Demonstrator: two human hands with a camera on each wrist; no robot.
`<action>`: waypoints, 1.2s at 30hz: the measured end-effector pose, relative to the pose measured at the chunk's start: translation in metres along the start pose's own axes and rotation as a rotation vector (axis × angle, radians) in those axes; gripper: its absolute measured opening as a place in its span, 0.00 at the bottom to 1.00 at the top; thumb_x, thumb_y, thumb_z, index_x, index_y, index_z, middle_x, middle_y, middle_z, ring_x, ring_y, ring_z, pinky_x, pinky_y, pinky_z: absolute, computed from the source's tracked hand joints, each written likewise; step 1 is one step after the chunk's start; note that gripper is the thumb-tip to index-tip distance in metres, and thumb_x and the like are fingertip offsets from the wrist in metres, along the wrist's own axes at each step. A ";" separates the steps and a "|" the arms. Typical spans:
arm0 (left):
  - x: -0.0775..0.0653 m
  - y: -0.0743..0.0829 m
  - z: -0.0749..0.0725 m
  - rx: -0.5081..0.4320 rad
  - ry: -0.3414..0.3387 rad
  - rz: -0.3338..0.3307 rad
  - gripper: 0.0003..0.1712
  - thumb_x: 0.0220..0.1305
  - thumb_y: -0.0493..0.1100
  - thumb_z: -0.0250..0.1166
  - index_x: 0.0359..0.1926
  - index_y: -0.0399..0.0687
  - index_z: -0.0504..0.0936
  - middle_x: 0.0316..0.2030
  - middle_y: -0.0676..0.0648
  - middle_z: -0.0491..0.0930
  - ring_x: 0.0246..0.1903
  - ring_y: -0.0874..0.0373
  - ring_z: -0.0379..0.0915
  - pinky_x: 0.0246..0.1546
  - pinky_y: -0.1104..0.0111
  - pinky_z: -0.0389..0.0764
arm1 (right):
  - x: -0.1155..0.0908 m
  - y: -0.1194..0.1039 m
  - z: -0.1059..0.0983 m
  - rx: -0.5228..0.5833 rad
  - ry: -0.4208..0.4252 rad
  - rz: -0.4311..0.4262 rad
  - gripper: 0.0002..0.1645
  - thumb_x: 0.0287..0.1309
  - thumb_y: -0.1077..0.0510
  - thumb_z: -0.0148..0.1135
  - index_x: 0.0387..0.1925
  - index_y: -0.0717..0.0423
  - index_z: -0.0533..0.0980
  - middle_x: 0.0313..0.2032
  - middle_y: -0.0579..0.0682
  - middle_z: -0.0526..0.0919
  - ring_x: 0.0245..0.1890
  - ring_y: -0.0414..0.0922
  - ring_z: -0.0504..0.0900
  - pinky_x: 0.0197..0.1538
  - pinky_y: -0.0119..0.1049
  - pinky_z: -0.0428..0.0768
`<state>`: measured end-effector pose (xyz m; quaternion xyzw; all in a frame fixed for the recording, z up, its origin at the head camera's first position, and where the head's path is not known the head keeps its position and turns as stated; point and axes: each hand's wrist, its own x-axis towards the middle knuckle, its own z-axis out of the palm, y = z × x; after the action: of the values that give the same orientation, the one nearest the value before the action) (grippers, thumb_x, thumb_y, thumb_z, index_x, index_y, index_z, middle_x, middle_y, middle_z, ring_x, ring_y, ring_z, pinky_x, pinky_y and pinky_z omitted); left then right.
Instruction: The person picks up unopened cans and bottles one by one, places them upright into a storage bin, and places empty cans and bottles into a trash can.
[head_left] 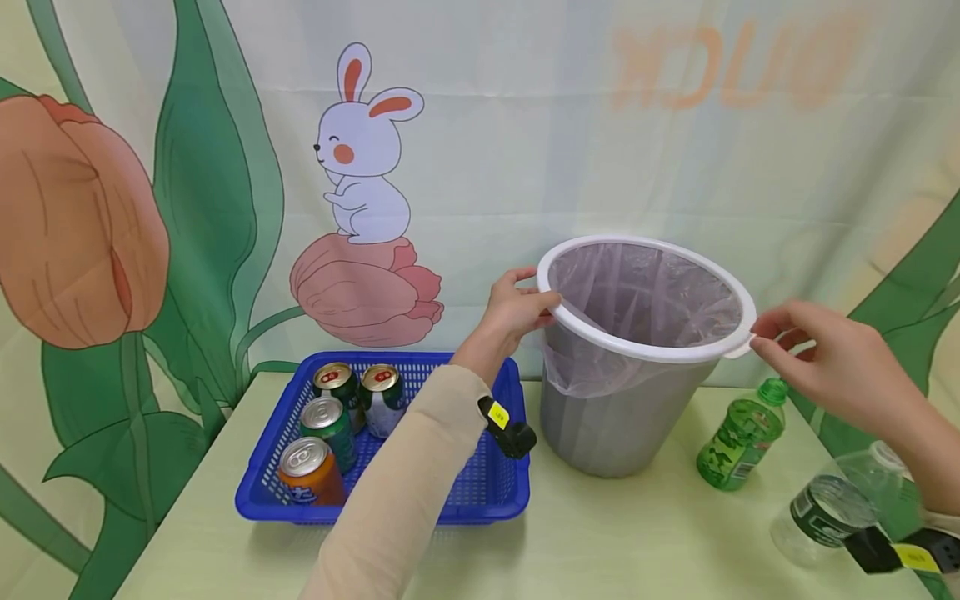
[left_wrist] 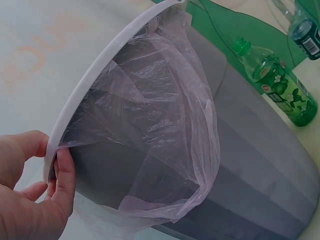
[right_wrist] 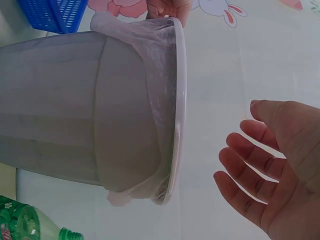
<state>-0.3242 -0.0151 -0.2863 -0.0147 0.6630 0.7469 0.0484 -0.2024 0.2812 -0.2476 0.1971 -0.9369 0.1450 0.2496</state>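
A grey trash can point(head_left: 622, 425) with a white rim ring point(head_left: 645, 343) stands tilted slightly on the table. A thin translucent bag point(left_wrist: 165, 115) lines it and hangs over the outside below the ring. My left hand point(head_left: 517, 308) pinches the ring at its left side, thumb and fingers on either side of the edge in the left wrist view. Beside the ring's right end is my right hand point(head_left: 840, 358). In the right wrist view its fingers point(right_wrist: 250, 152) are loosely bent and spread, apart from the ring, with nothing held.
Left of the trash can is a blue plastic basket point(head_left: 247, 504) holding several drink cans point(head_left: 315, 471), partly behind my left forearm. A green bottle point(head_left: 738, 446) and a clear bottle point(head_left: 828, 508) stand at the right. A printed curtain point(head_left: 487, 167) hangs behind the table.
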 end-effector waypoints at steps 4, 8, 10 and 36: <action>0.000 0.000 -0.001 0.001 0.001 -0.002 0.34 0.54 0.32 0.64 0.61 0.50 0.64 0.45 0.43 0.75 0.30 0.55 0.77 0.31 0.70 0.81 | -0.012 0.004 0.001 0.049 0.015 0.065 0.09 0.57 0.55 0.61 0.39 0.52 0.76 0.35 0.48 0.81 0.31 0.18 0.67 0.30 0.15 0.72; -0.001 0.000 0.000 0.000 -0.001 -0.004 0.34 0.54 0.32 0.64 0.62 0.50 0.64 0.45 0.43 0.75 0.31 0.55 0.77 0.32 0.70 0.81 | -0.025 0.009 0.004 0.101 0.046 0.113 0.09 0.57 0.56 0.61 0.40 0.53 0.76 0.36 0.51 0.81 0.32 0.14 0.66 0.31 0.09 0.67; -0.001 0.000 0.000 -0.002 -0.002 -0.005 0.34 0.54 0.32 0.64 0.62 0.49 0.64 0.45 0.43 0.75 0.31 0.55 0.77 0.32 0.70 0.81 | -0.032 0.012 0.005 0.118 0.077 0.124 0.09 0.56 0.58 0.62 0.40 0.54 0.76 0.35 0.51 0.80 0.32 0.14 0.66 0.31 0.09 0.67; 0.001 -0.002 -0.001 -0.003 -0.005 0.001 0.33 0.54 0.32 0.63 0.61 0.49 0.64 0.44 0.43 0.75 0.29 0.55 0.77 0.30 0.71 0.81 | -0.100 0.027 0.053 0.127 0.296 0.577 0.16 0.60 0.54 0.57 0.48 0.57 0.73 0.36 0.23 0.66 0.33 0.13 0.62 0.34 0.16 0.66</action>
<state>-0.3251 -0.0154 -0.2883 -0.0126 0.6616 0.7481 0.0499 -0.1558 0.3151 -0.3490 -0.0843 -0.8968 0.2949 0.3189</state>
